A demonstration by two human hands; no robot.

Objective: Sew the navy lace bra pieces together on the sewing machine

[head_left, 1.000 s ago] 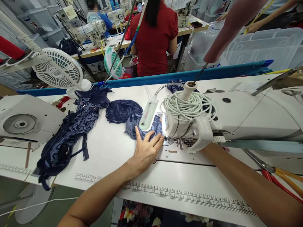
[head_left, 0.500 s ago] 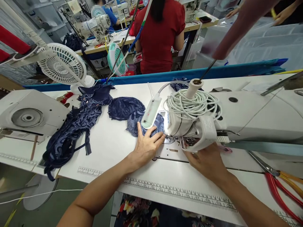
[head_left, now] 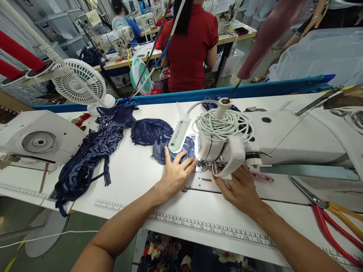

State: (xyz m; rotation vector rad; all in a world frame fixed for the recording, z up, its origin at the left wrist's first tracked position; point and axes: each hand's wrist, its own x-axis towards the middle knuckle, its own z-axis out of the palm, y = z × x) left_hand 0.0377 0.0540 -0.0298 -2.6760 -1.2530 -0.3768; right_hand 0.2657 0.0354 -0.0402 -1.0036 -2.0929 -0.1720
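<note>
My left hand (head_left: pixel 176 176) lies with spread fingers at the near edge of a navy lace fabric cup (head_left: pixel 159 151), its fingertips just left of the presser foot (head_left: pixel 202 164). My right hand (head_left: pixel 241 189) is at the right of the needle area, under the head of the white sewing machine (head_left: pixel 211 145). Its fingertips are partly hidden there, so I cannot tell whether they hold anything. A pale green lamp (head_left: pixel 179 133) on a bendable neck hangs over the cup. Another navy cup (head_left: pixel 151 131) adjoins it on the left.
A heap of navy lace pieces (head_left: pixel 87 158) lies left, by a second machine (head_left: pixel 39 130) and a white fan (head_left: pixel 81 81). Red-and-orange-handled scissors (head_left: pixel 321 206) rest at the right. A ruler strip (head_left: pixel 198 226) runs along the front edge. A person in red (head_left: pixel 188 49) is beyond the table.
My view has shifted slightly, moving the machine leftward in the picture. My right hand is a little closer to the needle area; my left hand stays at the cup.
</note>
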